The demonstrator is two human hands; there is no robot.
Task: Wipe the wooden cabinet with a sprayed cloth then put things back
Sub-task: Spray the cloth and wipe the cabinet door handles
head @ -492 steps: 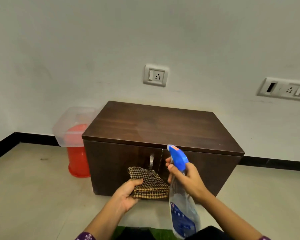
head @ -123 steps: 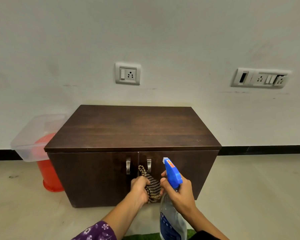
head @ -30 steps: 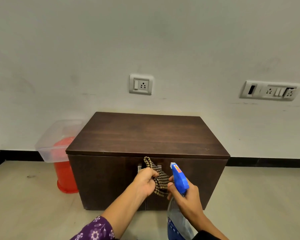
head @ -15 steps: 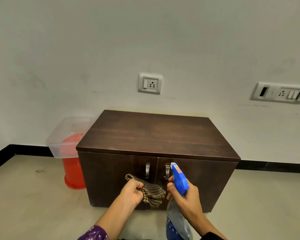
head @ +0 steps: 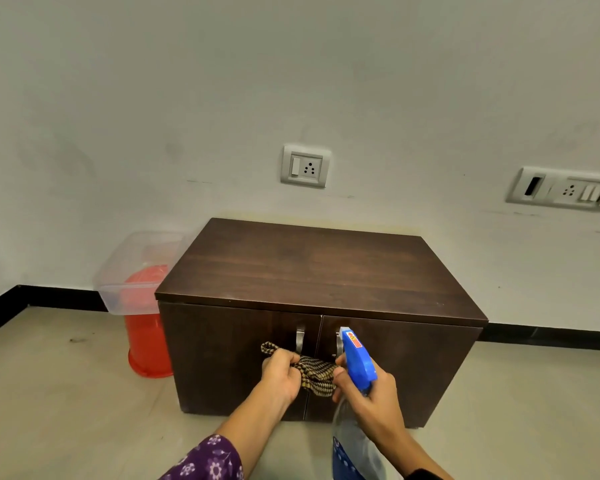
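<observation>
Head camera looks down at a low wooden cabinet (head: pixel 321 271) standing on the floor against a pale wall. Its top is a dark brown panel with a faint horizontal grain and a dull sheen, and two doors below carry a pair of curved metal handles (head: pixel 300 341) side by side at the centre seam. In front of those doors, the left hand (head: pixel 280 375) is closed in a fist around a bunched cloth (head: pixel 314 374), woven in a small black-and-tan check; one end pokes out past the knuckles to the left and the rest spills right toward the other hand. The right hand (head: pixel 368 393) is wrapped around the neck of a spray bottle (head: pixel 355 438), with a forefinger at the front of its blue trigger head, whose nozzle points up toward the cabinet front. The bottle body is clear with a blue label and runs off the bottom edge. A purple flowered sleeve (head: pixel 207 460) covers the left forearm. Just left of the cabinet, a clear plastic tub (head: pixel 132 268) sits on top of a red bucket (head: pixel 146 344). Two socket plates are mounted on the wall above.
</observation>
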